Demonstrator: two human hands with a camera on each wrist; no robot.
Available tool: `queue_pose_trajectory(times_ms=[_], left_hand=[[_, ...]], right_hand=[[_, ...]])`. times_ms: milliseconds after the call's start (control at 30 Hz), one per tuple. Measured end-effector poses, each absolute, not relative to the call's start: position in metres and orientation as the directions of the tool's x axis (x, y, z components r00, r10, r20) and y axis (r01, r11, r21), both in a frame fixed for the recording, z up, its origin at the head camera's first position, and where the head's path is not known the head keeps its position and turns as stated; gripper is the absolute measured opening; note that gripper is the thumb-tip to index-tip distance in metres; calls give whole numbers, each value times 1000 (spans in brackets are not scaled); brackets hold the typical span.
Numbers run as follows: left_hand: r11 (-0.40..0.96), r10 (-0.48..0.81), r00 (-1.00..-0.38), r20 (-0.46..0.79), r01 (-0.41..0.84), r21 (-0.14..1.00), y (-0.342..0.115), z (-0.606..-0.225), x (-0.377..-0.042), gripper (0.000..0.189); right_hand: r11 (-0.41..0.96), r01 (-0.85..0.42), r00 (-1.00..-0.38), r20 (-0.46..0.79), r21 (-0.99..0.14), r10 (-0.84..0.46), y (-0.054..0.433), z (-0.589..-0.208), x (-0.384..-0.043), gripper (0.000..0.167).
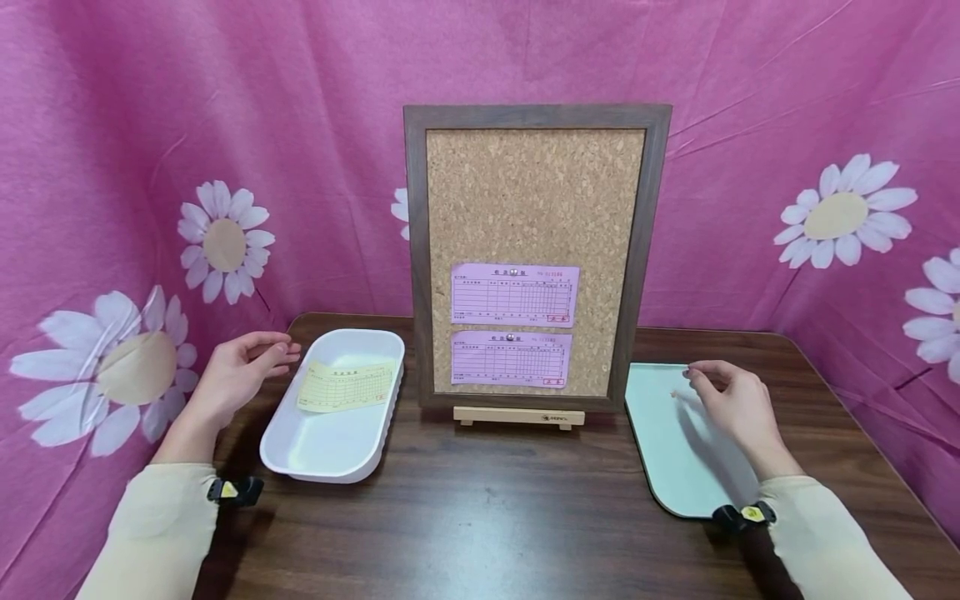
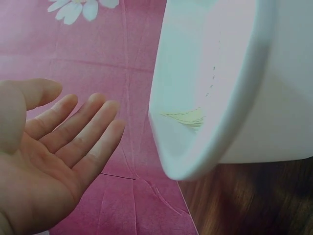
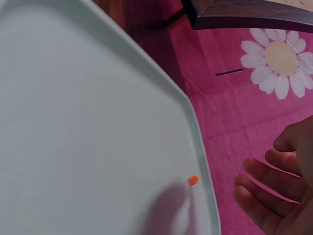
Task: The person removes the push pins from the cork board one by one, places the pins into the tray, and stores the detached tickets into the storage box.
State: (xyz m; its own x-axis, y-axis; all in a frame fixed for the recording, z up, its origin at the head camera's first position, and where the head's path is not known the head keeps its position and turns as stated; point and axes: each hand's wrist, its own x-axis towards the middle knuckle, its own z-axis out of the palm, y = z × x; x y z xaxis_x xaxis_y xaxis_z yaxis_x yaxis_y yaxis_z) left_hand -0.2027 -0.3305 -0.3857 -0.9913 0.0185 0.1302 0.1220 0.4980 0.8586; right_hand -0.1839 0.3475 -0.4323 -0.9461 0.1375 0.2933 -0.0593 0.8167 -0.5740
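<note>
My left hand [image 1: 243,367] hovers at the left rim of a white plastic tray [image 1: 322,446], fingers relaxed and holding nothing. A yellow receipt slip [image 1: 347,388] lies inside that tray. My right hand [image 1: 738,408] hangs over a flat pale green tray [image 1: 675,467], with its fingers loosely bent and nothing between them. On the green tray, near its edge, is a small orange object [image 3: 193,180], too small to name surely. Between the hands stands a framed cork board [image 1: 532,200]. Two pink receipt slips, an upper one [image 1: 513,296] and a lower one [image 1: 510,362], are fixed to it with silver pins.
A small wooden stand [image 1: 517,417] carries the board upright. Everything rests on a dark wooden table [image 1: 480,517]. Behind it hangs a pink cloth [image 1: 337,125] with white flowers, close to the table's back and sides.
</note>
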Motion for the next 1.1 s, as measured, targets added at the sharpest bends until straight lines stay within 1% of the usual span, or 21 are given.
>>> queue_pose_trajectory(times_ms=[267, 433, 567, 833, 1100], left_hand=[[506, -1, -984, 178, 153, 849, -332, -385, -203, 37], [473, 1, -980, 199, 176, 863, -332, -385, -202, 37], [454, 4, -978, 209, 188, 871, -333, -385, -202, 37], [464, 4, -972, 236, 211, 860, -332, -384, -201, 37], [467, 14, -972, 233, 213, 858, -326, -379, -200, 37]], right_hand=[[787, -85, -935, 322, -611, 150, 346, -423, -184, 32], [776, -101, -928, 340, -623, 151, 344, -419, -184, 32], [772, -108, -926, 346, -627, 152, 342, -416, -184, 31], [765, -126, -927, 350, -631, 137, 339, -411, -185, 33], [719, -172, -915, 380, -673, 137, 334, -404, -185, 30]])
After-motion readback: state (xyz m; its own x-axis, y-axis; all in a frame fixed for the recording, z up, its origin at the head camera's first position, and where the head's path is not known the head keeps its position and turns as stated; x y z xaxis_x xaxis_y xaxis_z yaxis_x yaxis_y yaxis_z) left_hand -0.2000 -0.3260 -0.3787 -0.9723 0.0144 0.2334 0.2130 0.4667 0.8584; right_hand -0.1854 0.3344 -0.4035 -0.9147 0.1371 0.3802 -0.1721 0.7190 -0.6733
